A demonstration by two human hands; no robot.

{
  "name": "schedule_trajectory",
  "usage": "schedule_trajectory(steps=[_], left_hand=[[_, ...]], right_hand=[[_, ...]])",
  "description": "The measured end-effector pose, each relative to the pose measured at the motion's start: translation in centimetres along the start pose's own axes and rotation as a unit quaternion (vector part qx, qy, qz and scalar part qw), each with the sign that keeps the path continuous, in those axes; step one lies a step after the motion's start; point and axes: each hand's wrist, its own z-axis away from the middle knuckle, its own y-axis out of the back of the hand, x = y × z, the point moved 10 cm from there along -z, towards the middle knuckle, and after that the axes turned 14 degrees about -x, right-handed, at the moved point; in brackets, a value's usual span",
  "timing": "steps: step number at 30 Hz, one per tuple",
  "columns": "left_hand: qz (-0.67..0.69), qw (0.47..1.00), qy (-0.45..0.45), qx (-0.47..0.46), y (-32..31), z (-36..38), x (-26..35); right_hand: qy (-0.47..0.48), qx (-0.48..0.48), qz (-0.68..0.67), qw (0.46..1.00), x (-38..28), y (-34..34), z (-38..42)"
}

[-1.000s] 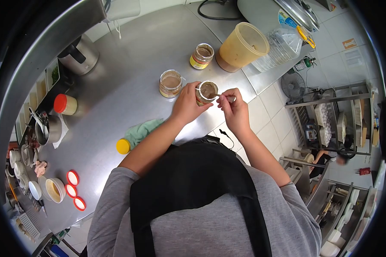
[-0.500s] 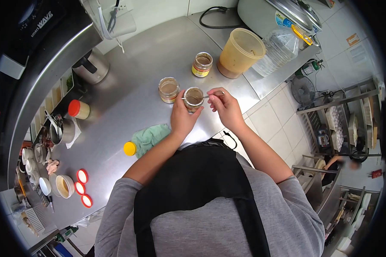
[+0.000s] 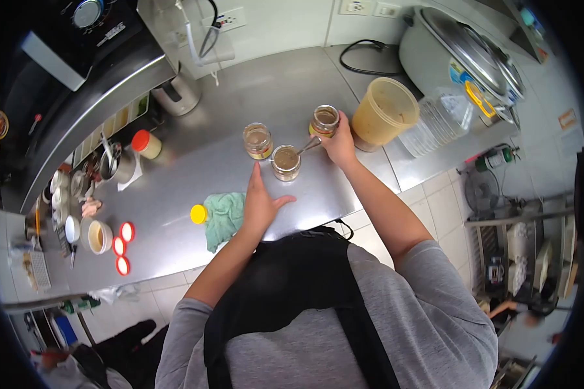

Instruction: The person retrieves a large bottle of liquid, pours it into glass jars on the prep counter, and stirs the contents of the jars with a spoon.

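Note:
Three open glass jars with brown contents stand close together on the steel counter. My right hand (image 3: 341, 148) is wrapped around the right-hand jar (image 3: 324, 129), which has a yellow and red label. A metal spoon (image 3: 310, 144) leans in the front jar (image 3: 286, 170), its handle pointing toward my right hand. My left hand (image 3: 261, 206) is open, thumb spread, with its fingertips just beside the front jar and below the left-hand jar (image 3: 258, 144). It holds nothing.
A cloudy plastic pitcher (image 3: 384, 115) and a large clear bottle (image 3: 438, 123) stand right of the jars. A green cloth (image 3: 224, 217) and yellow lid (image 3: 199, 214) lie left. Red-rimmed lids (image 3: 119, 246) and a red-capped jar (image 3: 146, 144) are farther left. Another person (image 3: 97, 363) is at lower left.
My right hand has let go of the spoon, leaving it in the front jar, and taken hold of the right-hand jar. My left hand has released the front jar. The view has shifted.

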Motion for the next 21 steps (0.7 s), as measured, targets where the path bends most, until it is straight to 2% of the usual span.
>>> schedule_trajectory(steps=[1,3,5,7,9,14,16,18,19,21], left_hand=[[-0.006,1.000,0.010,0.008,1.5,1.0,0.5],[-0.222,0.975,0.011,-0.005,3.9,3.2,2.4],[-0.223,0.973,0.064,-0.004,4.9,5.1,-0.4],[-0.219,0.969,0.114,-0.003,5.7,5.9,-2.5],[-0.094,0.976,0.184,-0.076,4.7,5.3,-5.3],[-0.015,0.975,0.205,-0.079,3.9,3.7,-6.5],[0.165,0.957,0.231,-0.063,2.7,3.9,-8.3],[0.220,0.944,0.238,-0.064,2.3,4.1,-8.9],[0.272,0.929,0.244,-0.064,1.9,4.1,-9.1],[0.274,0.931,0.234,-0.061,2.0,3.9,-8.8]], right_hand=[[0.006,-0.011,-0.007,1.000,-0.2,-0.4,-0.7],[-0.041,-0.053,-0.043,0.997,0.8,-1.1,-1.4],[-0.043,-0.072,-0.046,0.995,0.8,-1.3,-1.1],[0.002,-0.057,-0.090,0.994,0.9,-0.7,-0.4],[0.017,-0.081,-0.103,0.991,0.2,0.5,1.4],[-0.002,-0.203,-0.093,0.975,-0.9,1.5,6.5],[-0.011,-0.227,-0.088,0.970,-0.1,1.1,7.8],[-0.005,-0.268,-0.059,0.962,0.0,0.5,8.5],[-0.007,-0.266,-0.058,0.962,0.0,0.9,8.6],[0.038,-0.245,-0.051,0.968,-1.3,2.3,8.6]])
